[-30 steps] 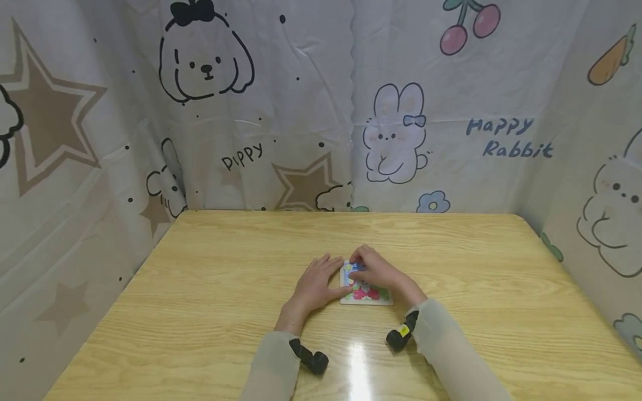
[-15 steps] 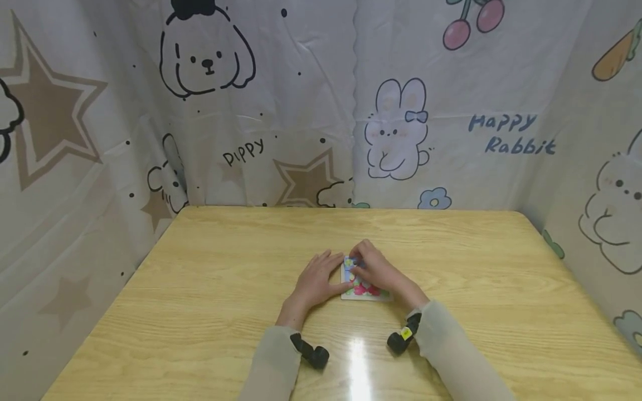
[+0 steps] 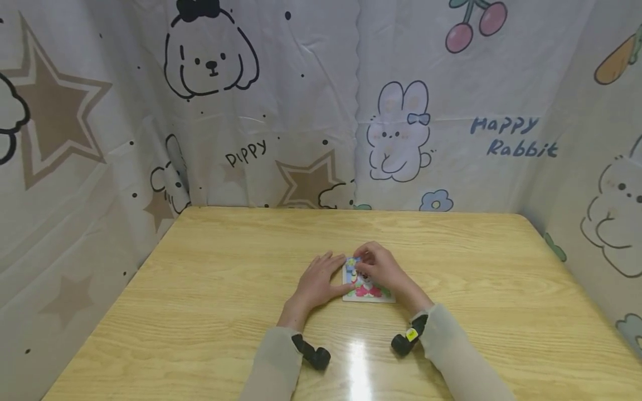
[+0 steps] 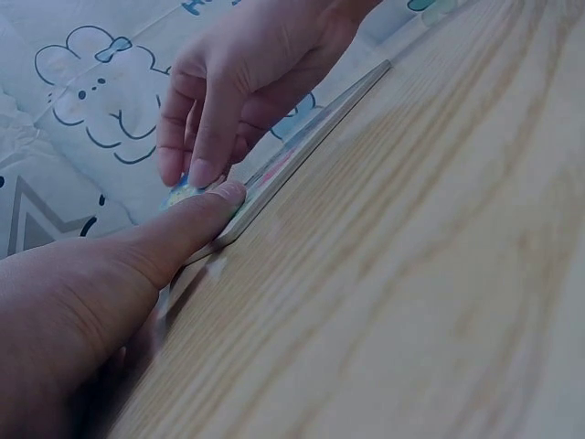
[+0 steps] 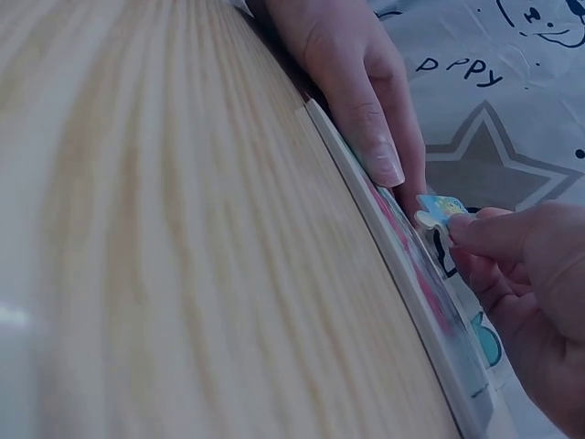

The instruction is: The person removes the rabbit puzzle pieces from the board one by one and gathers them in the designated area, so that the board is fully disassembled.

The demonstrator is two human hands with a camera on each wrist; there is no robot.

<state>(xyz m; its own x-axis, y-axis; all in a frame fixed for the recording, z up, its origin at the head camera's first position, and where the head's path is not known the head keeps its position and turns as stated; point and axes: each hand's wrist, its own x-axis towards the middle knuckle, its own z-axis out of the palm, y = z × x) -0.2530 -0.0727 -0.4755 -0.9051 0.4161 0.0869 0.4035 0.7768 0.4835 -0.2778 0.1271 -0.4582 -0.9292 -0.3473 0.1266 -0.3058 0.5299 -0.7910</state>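
Note:
A small square jigsaw puzzle, with a pink and blue picture in a pale frame, lies flat on the table. My left hand rests at its left side, fingers stretched out along the edge and the thumb laid over the near-left part of the picture. Above the puzzle's far-left corner, my right hand pinches a puzzle piece between thumb and fingertips. The piece is light blue with a yellow pattern, and in the right wrist view it stands up above the puzzle's surface. My right fingers cover part of the picture.
The wood-grain table spreads around the puzzle on all sides. A printed curtain hangs behind its far edge and along both sides. Each wrist wears a black camera, the left camera and the right camera.
My right hand has shifted slightly, raising the blue piece so that more of it shows at the puzzle's far-left corner. The left hand stays in place on the puzzle's edge.

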